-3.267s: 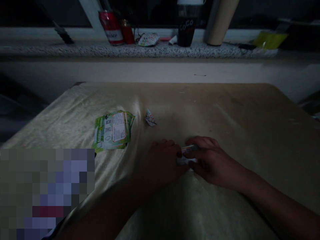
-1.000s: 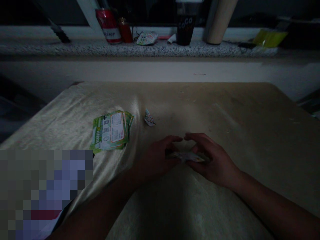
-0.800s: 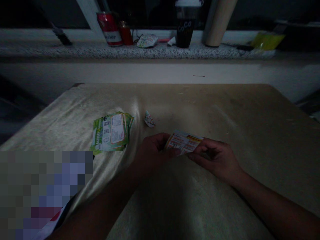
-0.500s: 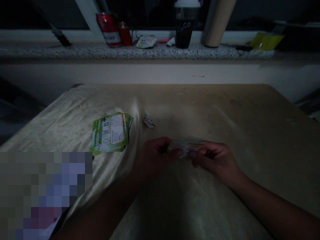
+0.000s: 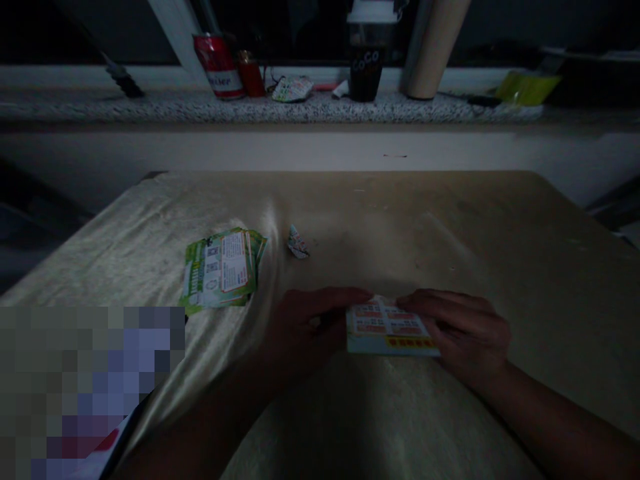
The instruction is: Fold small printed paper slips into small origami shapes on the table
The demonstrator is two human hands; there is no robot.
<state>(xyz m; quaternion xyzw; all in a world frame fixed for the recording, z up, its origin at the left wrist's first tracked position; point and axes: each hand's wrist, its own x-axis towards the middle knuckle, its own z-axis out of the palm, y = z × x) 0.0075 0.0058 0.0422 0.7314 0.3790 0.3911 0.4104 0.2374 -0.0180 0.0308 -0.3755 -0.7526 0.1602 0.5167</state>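
Filling most of the view is the worktop (image 5: 450,220), pale brownish and a bit shiny, with wrinkles running down its left side. Behind it there's a speckled windowsill (image 5: 165,108), below dark window panes.

Next up, the hands: the left hand (image 5: 307,327) and right hand (image 5: 467,333) are both on one printed paper (image 5: 393,323), low over the near-middle part of the worktop. Left grip is closed in on the paper's left side, with a finger reaching along the far edge. Right grip has its fingers laid over the right side. Can't tell where the left thumb sits, too dark. The paper has reddish blocks and a yellow strip near the closest edge.

Up on the sill stand a tan tube (image 5: 437,50), a dark CoCo cup (image 5: 365,67) with a white lid just beside it, and a red can (image 5: 219,70) further left.

A stack of green leaflets (image 5: 220,270) lies fanned out left of the hands. Smaller stuff: a yellow packet (image 5: 530,88) on the sill's right, an orange-red container (image 5: 251,77) by the can, and a tiny folded paper piece (image 5: 298,244) right of the leaflets.
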